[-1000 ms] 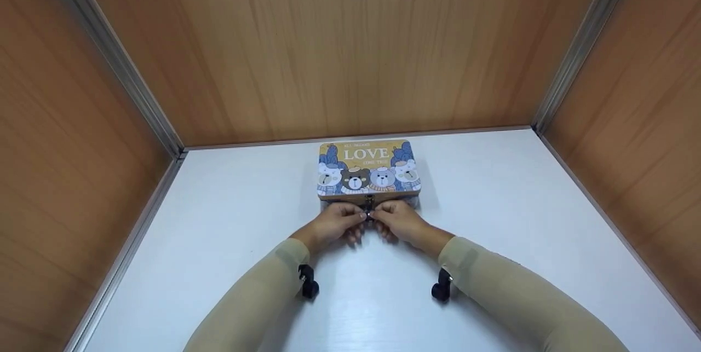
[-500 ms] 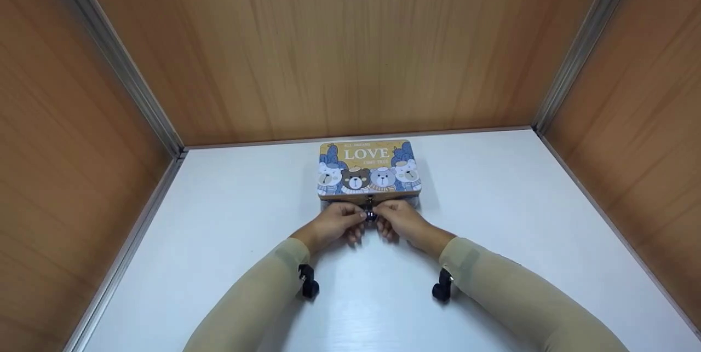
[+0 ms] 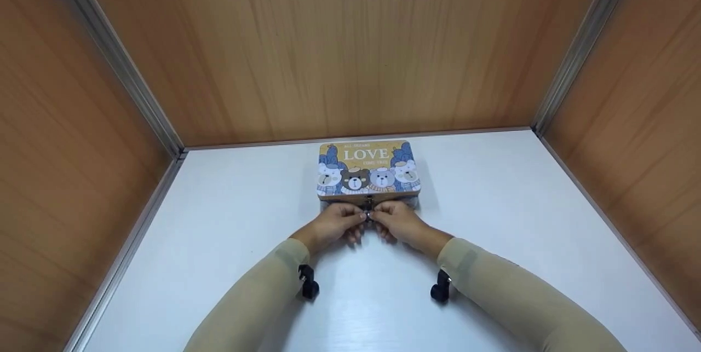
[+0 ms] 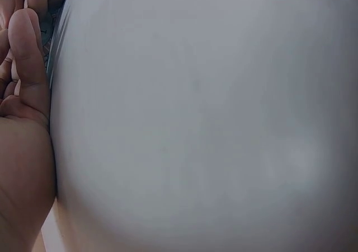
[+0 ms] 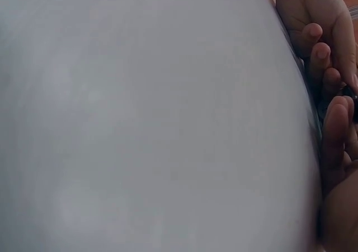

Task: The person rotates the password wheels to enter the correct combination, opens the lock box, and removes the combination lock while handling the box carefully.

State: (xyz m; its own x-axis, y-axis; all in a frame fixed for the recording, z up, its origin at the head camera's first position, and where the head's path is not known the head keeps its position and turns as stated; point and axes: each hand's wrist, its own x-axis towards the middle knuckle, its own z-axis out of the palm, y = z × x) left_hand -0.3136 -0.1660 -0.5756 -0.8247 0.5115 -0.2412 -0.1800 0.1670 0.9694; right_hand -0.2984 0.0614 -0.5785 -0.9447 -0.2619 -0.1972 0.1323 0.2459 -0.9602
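Observation:
A lidded box (image 3: 368, 168) printed with bears and the word LOVE stands closed near the back of the white table. At its front clasp is a small, dark, shiny padlock (image 3: 368, 215), mostly hidden by fingers. My left hand (image 3: 338, 220) pinches the padlock from the left with thumb and forefinger. From the right, my right hand (image 3: 400, 220) pinches it, its thumb tip against the lock. In the right wrist view a dark bit of the padlock (image 5: 351, 92) shows between the two hands. Only part of the left hand (image 4: 25, 67) appears in the left wrist view.
The white table (image 3: 246, 198) is bounded by a wooden back panel (image 3: 350, 51) and side panels, with metal strips at the corners. The box stands close to the back panel. A black wrist device (image 3: 309, 283) hangs below each sleeve.
Half a second ago the padlock showed more between the fingertips. My right hand has shifted slightly left, covering more of it. The left hand and box have stayed in place.

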